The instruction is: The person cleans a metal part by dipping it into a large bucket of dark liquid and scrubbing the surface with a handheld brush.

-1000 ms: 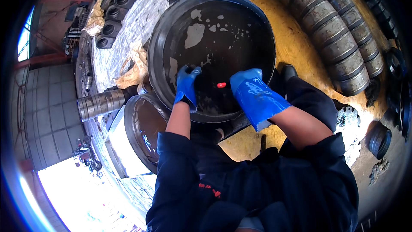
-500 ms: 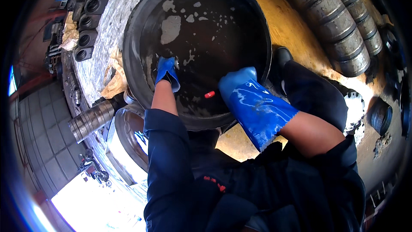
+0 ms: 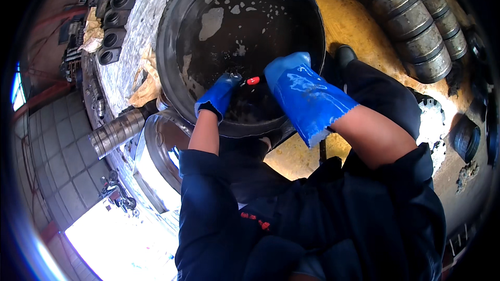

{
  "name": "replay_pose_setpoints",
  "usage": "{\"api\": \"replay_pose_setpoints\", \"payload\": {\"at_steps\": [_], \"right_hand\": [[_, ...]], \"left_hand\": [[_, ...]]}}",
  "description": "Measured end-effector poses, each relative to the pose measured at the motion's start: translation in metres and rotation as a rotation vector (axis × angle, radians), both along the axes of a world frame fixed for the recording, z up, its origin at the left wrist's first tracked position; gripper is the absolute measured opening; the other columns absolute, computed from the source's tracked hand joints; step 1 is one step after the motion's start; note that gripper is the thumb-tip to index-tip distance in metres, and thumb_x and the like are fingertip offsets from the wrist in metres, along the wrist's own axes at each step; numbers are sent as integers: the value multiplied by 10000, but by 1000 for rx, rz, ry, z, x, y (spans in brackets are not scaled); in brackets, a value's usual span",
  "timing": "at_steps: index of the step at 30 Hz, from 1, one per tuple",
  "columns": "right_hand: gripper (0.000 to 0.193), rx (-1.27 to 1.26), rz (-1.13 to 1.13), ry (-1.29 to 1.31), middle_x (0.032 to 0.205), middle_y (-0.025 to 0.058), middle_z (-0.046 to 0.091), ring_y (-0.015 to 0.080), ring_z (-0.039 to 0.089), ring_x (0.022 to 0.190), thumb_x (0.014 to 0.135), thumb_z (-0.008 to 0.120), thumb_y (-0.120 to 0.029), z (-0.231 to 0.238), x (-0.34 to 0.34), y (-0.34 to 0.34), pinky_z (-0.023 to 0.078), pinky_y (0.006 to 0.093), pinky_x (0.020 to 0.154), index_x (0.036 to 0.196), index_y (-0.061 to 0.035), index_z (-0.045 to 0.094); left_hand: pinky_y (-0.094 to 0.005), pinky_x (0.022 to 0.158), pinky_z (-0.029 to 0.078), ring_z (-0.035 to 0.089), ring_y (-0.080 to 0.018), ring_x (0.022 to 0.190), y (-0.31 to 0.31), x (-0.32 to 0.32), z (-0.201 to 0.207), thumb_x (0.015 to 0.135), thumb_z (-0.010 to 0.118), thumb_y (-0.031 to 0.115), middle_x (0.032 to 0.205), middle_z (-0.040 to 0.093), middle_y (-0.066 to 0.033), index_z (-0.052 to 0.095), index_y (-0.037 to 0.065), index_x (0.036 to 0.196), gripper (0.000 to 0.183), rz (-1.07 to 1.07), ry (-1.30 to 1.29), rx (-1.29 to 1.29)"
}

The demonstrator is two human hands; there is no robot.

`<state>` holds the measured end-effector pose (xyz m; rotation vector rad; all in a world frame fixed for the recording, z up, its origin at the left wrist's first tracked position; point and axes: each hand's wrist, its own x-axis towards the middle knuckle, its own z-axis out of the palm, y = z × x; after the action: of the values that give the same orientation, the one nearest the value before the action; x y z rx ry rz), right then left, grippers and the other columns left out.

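The red piece is in the gap between the two hands: just to the right of the fingers of the blue-gloved left hand, and just to the left of the blue-gloved right hand. Its long axis goes mostly sideways, from one hand toward the other, with the right end a little farther from the body. Both hands are close to it, and which is nearer is hard to say. A dark part seems to continue from its right end toward the right hand; whether the right fingers hold it cannot be told, because the glove hides them and also their opening. The left fingers look bent, but they blend into the dark behind; how far they open, and what they hold, is not clear. Below the fingers is the black basin, with grey patches beyond them.
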<state>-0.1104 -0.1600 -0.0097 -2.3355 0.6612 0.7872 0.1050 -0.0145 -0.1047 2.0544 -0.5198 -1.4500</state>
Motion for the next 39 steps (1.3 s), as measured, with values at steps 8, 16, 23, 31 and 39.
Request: {"api": "replay_pose_setpoints", "payload": {"at_steps": [8,16,23,31,39], "right_hand": [[271,-18,-139,-30,1043,33,715,235,684,990,836,639,-227,1,-6,-21,504,429,788,1087,-161,717],[287,-149,-372,-143,978,43,717,252,692,937,874,573,-383,11,3,-29,526,438,769,1069,-219,703],[297,-154,-411,-194,973,46,717,260,691,935,866,575,-387,14,-2,-35,536,440,783,1075,-216,698],[319,-133,-411,-108,996,46,714,272,686,951,868,565,-402,2,-8,-50,536,436,805,1089,-217,700],[329,-78,-376,-132,1024,49,709,255,681,975,876,560,-403,9,-3,-46,525,438,819,1106,-210,694]], "left_hand": [[-313,925,449,592,-212,1056,-19,-12,-43,812,720,254,1183,630,-120,555,14,1285,555,-234,-97,-61],[-414,969,463,561,-375,1160,-53,-19,-53,680,756,308,1216,606,-223,592,31,1228,635,-820,-765,311],[-431,942,486,590,-383,1105,-49,-12,-54,694,737,261,1169,628,-215,634,52,1149,511,-784,-793,410],[-418,818,526,657,-343,965,-49,-68,13,702,770,243,1045,675,-191,661,80,1073,420,-821,-925,216],[-302,745,499,623,-158,827,11,-42,1,772,778,185,916,682,-93,632,-1,1059,372,-190,-282,60]]}}
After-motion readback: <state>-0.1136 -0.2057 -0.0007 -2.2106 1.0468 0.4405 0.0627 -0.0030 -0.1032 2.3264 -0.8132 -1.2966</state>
